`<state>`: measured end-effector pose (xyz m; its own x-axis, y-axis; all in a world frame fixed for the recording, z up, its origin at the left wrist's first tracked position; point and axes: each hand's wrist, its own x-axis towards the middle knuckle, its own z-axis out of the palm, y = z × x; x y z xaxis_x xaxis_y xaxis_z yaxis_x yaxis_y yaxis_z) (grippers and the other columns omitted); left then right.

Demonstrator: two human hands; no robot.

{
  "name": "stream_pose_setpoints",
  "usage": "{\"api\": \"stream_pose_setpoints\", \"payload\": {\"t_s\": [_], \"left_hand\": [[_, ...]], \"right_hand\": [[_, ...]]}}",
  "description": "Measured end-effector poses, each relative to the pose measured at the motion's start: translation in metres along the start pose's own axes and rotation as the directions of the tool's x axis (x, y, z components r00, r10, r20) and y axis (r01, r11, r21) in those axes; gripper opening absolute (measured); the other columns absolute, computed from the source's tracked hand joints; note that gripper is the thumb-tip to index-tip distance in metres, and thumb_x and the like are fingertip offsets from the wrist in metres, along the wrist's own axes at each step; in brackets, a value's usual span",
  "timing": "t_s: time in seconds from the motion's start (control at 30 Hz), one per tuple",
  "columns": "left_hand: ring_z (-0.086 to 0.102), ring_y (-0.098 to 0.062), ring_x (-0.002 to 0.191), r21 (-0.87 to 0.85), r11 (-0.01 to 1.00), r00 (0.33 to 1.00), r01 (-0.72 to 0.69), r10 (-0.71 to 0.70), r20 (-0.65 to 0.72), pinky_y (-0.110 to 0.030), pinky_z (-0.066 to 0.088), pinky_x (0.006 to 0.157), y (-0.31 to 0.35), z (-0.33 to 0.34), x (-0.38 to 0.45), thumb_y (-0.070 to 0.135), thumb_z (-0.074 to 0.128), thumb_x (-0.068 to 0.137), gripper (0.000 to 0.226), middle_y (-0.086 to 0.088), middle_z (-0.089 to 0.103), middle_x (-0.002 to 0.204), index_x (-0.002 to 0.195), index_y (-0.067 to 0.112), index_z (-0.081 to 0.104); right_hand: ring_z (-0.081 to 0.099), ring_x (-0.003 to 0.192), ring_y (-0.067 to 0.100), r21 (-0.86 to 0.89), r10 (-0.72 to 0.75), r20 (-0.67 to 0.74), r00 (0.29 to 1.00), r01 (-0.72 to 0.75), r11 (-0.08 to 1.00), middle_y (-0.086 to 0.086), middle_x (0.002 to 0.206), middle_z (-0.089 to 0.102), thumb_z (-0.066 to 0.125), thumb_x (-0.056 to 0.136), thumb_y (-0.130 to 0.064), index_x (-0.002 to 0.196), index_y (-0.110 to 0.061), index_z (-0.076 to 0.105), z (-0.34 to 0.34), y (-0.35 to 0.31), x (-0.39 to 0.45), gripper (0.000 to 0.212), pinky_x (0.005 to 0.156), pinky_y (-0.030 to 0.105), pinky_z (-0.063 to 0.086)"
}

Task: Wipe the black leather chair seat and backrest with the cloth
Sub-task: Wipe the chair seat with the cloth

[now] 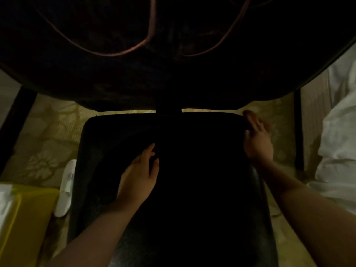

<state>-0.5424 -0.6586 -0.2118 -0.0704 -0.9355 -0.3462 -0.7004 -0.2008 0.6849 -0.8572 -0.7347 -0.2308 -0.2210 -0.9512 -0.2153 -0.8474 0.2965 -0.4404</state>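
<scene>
Seat [192, 189]: black leather, dim.
Left hand [139, 176]: lay on seat, fingers loosely extended, grasping nothing visible.
Right hand [257, 135]: at far right seat corner; grasp unclear.

Dim, yellowish light. Floor [44, 151] covered in pale floral-patterned carpet. Dark counter [115, 78] overhead, cables [148, 33] draped on it (reddish). Yellow box [25, 218] lower left, white slipper [66, 187] beside it. White bedding [339, 143] at right.

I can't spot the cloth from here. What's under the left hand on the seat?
The left hand lies on the black seat, fingers extended. Nothing shows beneath it; a dark cloth could be hidden under the palm in this dim light.
</scene>
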Motion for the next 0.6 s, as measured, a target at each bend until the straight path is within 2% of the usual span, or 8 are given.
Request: {"api": "stream_pose_setpoints", "payload": {"t_s": [0.03, 0.1, 0.23, 0.33, 0.37, 0.43, 0.53, 0.6], "left_hand": [[0.049, -0.014, 0.121, -0.012, 1.0, 1.0, -0.004, 0.004, 0.002, -0.03, 0.042, 0.091, 0.0, 0.0, -0.001, 0.031, 0.04, 0.095, 0.049, 0.007, 0.048, 0.136, 0.142, 0.029, 0.027], [0.045, -0.014, 0.126, -0.065, 0.998, 0.999, -0.017, 0.019, 0.034, -0.034, 0.041, 0.099, -0.001, 0.0, -0.003, 0.035, 0.041, 0.094, 0.051, 0.006, 0.044, 0.14, 0.143, 0.029, 0.027], [0.038, -0.021, 0.132, 0.111, 0.994, 1.0, 0.005, -0.002, -0.031, -0.045, 0.034, 0.106, -0.008, -0.004, -0.019, 0.057, 0.03, 0.081, 0.068, -0.002, 0.039, 0.143, 0.141, 0.026, 0.031], [0.035, -0.035, 0.133, 0.308, 0.92, 0.951, 0.243, -0.163, -0.265, -0.055, 0.033, 0.1, -0.023, -0.011, -0.032, 0.067, 0.029, 0.072, 0.082, -0.013, 0.036, 0.145, 0.137, 0.019, 0.038], [0.033, -0.038, 0.134, 0.308, 0.895, 0.924, 0.323, -0.228, -0.308, -0.058, 0.032, 0.099, -0.03, -0.016, -0.036, 0.072, 0.031, 0.066, 0.09, -0.016, 0.034, 0.146, 0.138, 0.018, 0.035], [0.025, -0.04, 0.137, 0.255, 0.855, 0.874, 0.452, -0.367, -0.32, -0.06, 0.028, 0.101, -0.046, -0.026, -0.042, 0.084, 0.038, 0.054, 0.111, -0.018, 0.026, 0.149, 0.143, 0.019, 0.026], [0.02, -0.041, 0.138, 0.12, 0.814, 0.805, 0.569, -0.521, -0.285, -0.06, 0.026, 0.104, -0.062, -0.037, -0.048, 0.08, 0.061, 0.045, 0.126, -0.018, 0.017, 0.152, 0.146, 0.022, 0.012], [0.022, -0.041, 0.137, 0.073, 0.809, 0.792, 0.584, -0.547, -0.269, -0.059, 0.026, 0.105, -0.066, -0.039, -0.049, 0.073, 0.066, 0.045, 0.129, -0.018, 0.016, 0.152, 0.147, 0.021, 0.006]], "right_hand": [[0.035, 0.132, 0.032, 0.074, 0.127, 0.016, 0.992, -0.128, 0.989, 0.007, 0.146, 0.038, 0.034, 0.098, -0.021, 0.146, -0.027, 0.029, -0.005, 0.0, 0.004, 0.049, 0.104, 0.041, 0.035], [0.033, 0.135, 0.03, 0.088, 0.166, -0.046, 0.985, -0.161, 0.983, 0.01, 0.147, 0.036, 0.033, 0.099, -0.019, 0.146, -0.018, 0.03, 0.004, -0.02, 0.012, 0.047, 0.111, 0.039, 0.027], [0.016, 0.142, 0.025, -0.061, 0.031, -0.076, 0.997, -0.036, 0.997, 0.015, 0.152, 0.025, 0.036, 0.096, -0.019, 0.143, -0.003, 0.03, 0.06, -0.102, 0.001, 0.05, 0.115, 0.038, -0.003], [0.033, 0.131, 0.044, -0.208, -0.233, -0.028, 0.972, 0.222, 0.953, 0.023, 0.137, 0.045, 0.037, 0.078, -0.022, 0.131, 0.001, 0.049, 0.104, -0.165, -0.038, 0.058, 0.112, 0.058, 0.009], [0.037, 0.127, 0.048, -0.215, -0.36, 0.04, 0.932, 0.36, 0.908, 0.023, 0.134, 0.049, 0.036, 0.074, -0.025, 0.129, -0.002, 0.053, 0.116, -0.183, -0.053, 0.062, 0.108, 0.064, 0.02], [0.041, 0.13, 0.037, -0.125, -0.582, 0.25, 0.774, 0.622, 0.773, 0.015, 0.136, 0.05, 0.034, 0.073, -0.033, 0.133, -0.012, 0.052, 0.132, -0.208, -0.079, 0.065, 0.104, 0.057, 0.033], [0.03, 0.138, 0.018, -0.078, -0.693, 0.457, 0.558, 0.801, 0.593, 0.004, 0.149, 0.034, 0.046, 0.081, -0.033, 0.141, -0.026, 0.039, 0.127, -0.209, -0.087, 0.061, 0.112, 0.044, 0.023], [0.021, 0.142, 0.023, -0.15, -0.686, 0.443, 0.577, 0.802, 0.578, 0.004, 0.153, 0.026, 0.055, 0.08, -0.029, 0.144, -0.03, 0.031, 0.111, -0.192, -0.073, 0.068, 0.113, 0.048, 0.016]]}}
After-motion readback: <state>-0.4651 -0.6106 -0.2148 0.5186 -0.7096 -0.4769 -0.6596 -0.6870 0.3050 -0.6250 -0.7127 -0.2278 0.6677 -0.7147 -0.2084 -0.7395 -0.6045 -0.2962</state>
